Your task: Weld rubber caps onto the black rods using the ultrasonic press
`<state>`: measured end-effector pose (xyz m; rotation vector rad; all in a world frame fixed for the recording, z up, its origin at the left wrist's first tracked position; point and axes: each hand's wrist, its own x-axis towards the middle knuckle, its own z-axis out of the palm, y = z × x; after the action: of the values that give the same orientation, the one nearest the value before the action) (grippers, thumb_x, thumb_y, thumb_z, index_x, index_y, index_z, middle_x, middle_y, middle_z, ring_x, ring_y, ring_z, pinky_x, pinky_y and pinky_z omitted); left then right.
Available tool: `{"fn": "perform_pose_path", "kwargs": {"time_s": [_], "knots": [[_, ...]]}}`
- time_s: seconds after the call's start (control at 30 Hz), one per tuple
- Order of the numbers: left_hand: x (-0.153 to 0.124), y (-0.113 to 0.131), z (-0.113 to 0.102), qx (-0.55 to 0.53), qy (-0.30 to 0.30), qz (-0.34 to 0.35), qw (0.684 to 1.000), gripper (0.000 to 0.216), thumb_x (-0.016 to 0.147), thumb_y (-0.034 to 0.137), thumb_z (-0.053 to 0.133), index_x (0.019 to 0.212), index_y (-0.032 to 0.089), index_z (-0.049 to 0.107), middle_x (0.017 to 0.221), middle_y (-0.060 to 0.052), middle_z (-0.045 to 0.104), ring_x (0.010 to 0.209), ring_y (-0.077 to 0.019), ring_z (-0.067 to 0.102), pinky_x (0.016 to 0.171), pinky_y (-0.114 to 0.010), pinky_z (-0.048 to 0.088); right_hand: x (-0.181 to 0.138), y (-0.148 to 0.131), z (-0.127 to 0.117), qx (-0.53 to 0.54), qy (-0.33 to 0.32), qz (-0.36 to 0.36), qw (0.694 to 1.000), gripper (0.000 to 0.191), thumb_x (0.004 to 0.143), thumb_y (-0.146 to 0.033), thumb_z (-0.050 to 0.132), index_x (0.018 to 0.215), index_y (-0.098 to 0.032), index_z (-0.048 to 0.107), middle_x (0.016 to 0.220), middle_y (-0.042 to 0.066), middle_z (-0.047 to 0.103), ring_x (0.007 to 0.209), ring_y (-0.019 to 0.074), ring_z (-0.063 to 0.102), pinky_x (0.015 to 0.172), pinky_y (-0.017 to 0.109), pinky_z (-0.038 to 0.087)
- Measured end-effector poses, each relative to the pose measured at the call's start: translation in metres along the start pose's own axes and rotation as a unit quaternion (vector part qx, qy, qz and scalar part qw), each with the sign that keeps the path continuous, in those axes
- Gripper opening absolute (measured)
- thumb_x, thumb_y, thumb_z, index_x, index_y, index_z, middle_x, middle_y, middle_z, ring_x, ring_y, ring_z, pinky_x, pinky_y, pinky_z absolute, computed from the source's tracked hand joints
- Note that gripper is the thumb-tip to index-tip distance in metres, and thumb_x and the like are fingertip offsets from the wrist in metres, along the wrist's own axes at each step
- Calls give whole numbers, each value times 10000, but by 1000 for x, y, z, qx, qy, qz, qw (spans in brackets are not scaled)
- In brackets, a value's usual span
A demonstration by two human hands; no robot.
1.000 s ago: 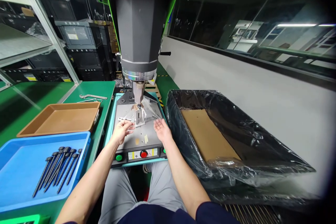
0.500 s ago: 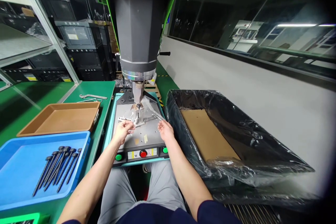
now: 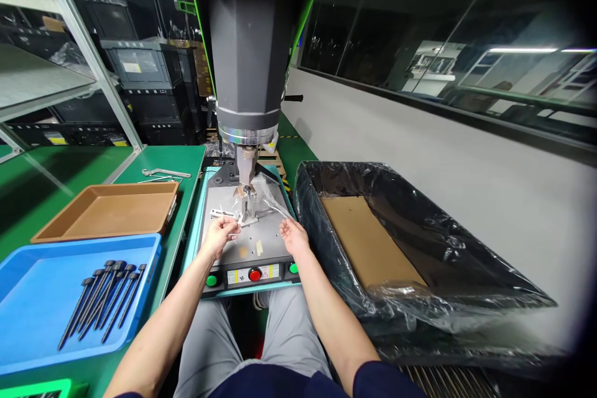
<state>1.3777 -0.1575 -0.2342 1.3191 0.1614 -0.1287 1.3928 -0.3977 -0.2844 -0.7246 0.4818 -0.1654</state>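
My left hand rests on the grey machine plate with its fingers curled in a pinch around a small white piece that I cannot make out. My right hand hovers over the plate's right side, fingers loosely apart, beside a thin clear plastic film. Just beyond both hands the press horn points down at a small fixture holding a dark pin. Below my hands are two green buttons, one at the left, and a red button.
A blue tray at the left holds several black pins. Behind it sits a brown tray and a wrench on the green bench. At the right stands a black bag-lined box with cardboard inside.
My right hand has drawn back toward the plate's right edge, close to the film. My left hand stays pinched near the fixture, shifted slightly forward.
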Motion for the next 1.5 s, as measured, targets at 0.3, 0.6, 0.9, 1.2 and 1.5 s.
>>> {"fn": "perform_pose_path", "kwargs": {"time_s": [0.3,0.6,0.9,1.2,1.5], "knots": [[-2,0,-2,3,12,-4,1000,429,537,390,857,801,146,624,736,-52,693,680,-160,664,601,-252,490,-4,2,-2,-17,-8,20,1000,140,760,-109,762,799,-142,631,676,27,703,578,115,669,531,189,535],[-5,-2,-5,18,15,-28,999,470,556,377,861,878,134,620,782,-79,712,668,-159,674,626,-273,518,-6,2,-16,-15,24,32,999,146,786,-146,753,782,-141,607,665,37,699,587,128,672,552,212,557],[-3,-5,-7,6,24,3,1000,462,525,362,866,843,132,621,706,-56,685,640,-160,659,589,-261,491,-3,4,-19,-9,43,10,999,162,748,-59,742,782,-151,613,625,19,689,550,117,664,514,189,556],[-5,-4,-6,11,30,0,999,469,527,356,861,860,127,623,722,-59,690,644,-161,664,615,-277,508,-3,4,-21,-14,43,6,999,165,745,-71,755,771,-141,608,601,22,681,533,120,665,507,189,555],[-8,-3,-6,13,19,-4,1000,475,540,365,857,877,136,614,773,-76,698,668,-171,666,650,-298,513,-5,2,-26,-43,53,16,998,192,731,-124,780,765,-143,593,640,48,695,575,153,688,543,235,579]]}}
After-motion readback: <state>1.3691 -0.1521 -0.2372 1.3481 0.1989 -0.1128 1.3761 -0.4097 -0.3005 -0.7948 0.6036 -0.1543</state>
